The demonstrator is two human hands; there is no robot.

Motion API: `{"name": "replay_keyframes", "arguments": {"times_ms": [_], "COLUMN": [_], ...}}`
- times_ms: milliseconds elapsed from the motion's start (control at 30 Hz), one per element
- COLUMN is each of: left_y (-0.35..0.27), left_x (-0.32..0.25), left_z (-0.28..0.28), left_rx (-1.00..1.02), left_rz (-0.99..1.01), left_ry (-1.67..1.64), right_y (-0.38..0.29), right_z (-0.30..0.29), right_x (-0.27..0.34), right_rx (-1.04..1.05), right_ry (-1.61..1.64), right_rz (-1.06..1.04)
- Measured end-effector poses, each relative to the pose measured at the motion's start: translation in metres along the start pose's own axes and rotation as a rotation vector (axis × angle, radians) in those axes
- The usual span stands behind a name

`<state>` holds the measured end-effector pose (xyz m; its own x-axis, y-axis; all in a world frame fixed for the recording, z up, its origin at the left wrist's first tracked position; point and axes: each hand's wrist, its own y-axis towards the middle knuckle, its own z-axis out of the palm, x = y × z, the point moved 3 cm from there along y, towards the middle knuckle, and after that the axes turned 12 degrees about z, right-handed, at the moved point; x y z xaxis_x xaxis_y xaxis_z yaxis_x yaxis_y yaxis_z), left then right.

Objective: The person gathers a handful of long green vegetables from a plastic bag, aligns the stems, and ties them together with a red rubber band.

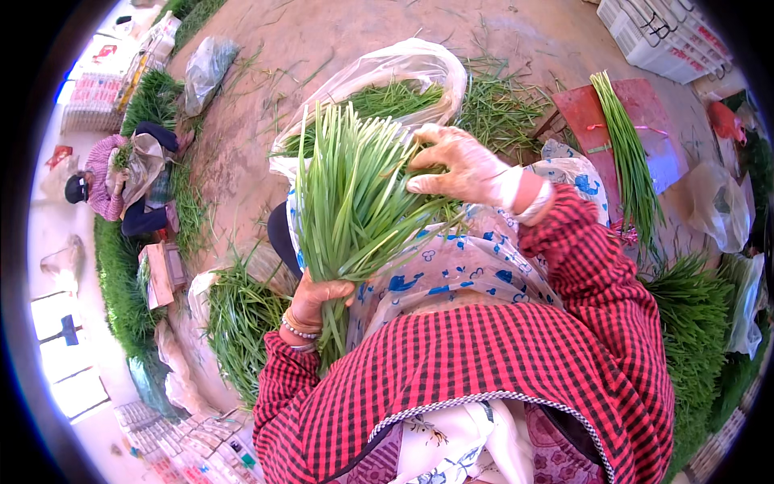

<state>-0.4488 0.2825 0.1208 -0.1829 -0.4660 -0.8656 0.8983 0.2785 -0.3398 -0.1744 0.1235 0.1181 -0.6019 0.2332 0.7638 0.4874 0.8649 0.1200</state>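
Observation:
My left hand (319, 297), in a thin pale glove, grips a large fanned bunch of long flat green leaves, like garlic chives (344, 199), near its lower end. The pale cut ends point away from me. At the right edge of the bunch is my right hand (453, 166), also gloved, with fingers spread and curled beside the stalks; whether it pinches any leaf I cannot tell. A plastic sheet with blue prints (447, 272) covers my lap. Beyond the bunch lies an open clear plastic bag (444, 57) with loose greens inside.
A tied bunch of greens (626, 145) rests across a red board (659, 103) at right. White plastic crates (665, 48) stand behind it. Heaps of greens lie at left (242, 327) and right (689, 333). Another person (109, 169) sits at far left. Trimmings (505, 109) litter the floor.

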Motion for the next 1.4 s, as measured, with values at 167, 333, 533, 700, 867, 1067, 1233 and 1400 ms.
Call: {"name": "replay_keyframes", "arguments": {"times_ms": [167,333,533,700,867,1067,1233,1400], "left_y": [-0.014,-0.019,-0.009,-0.008,-0.008,-0.003,-0.005,-0.004], "left_x": [-0.001,-0.012,-0.015,-0.012,-0.015,-0.017,-0.02,-0.019], "left_z": [-0.008,-0.012,-0.003,-0.001,-0.002,0.002,-0.002,0.0], "left_rx": [-0.094,-0.063,-0.068,-0.016,0.011,0.017,0.014,-0.047], "left_rz": [0.028,0.065,0.023,0.068,0.037,0.054,0.03,0.068], "left_ry": [-0.009,0.065,0.086,0.102,0.093,0.081,0.137,0.078], "right_y": [-0.001,0.002,0.009,0.018,0.017,0.011,0.007,0.004], "right_z": [-0.004,-0.053,-0.026,0.006,-0.015,0.004,-0.005,-0.029], "right_x": [-0.008,-0.06,0.01,0.018,-0.001,0.003,0.008,-0.009], "right_rx": [-0.156,-0.37,-0.231,-0.187,-0.135,0.034,0.022,-0.363], "right_ry": [-0.051,-0.302,0.0,-0.013,0.057,0.235,0.471,0.069], "right_rz": [-0.135,0.199,-0.047,-0.067,-0.043,-0.039,0.007,-0.176]}}
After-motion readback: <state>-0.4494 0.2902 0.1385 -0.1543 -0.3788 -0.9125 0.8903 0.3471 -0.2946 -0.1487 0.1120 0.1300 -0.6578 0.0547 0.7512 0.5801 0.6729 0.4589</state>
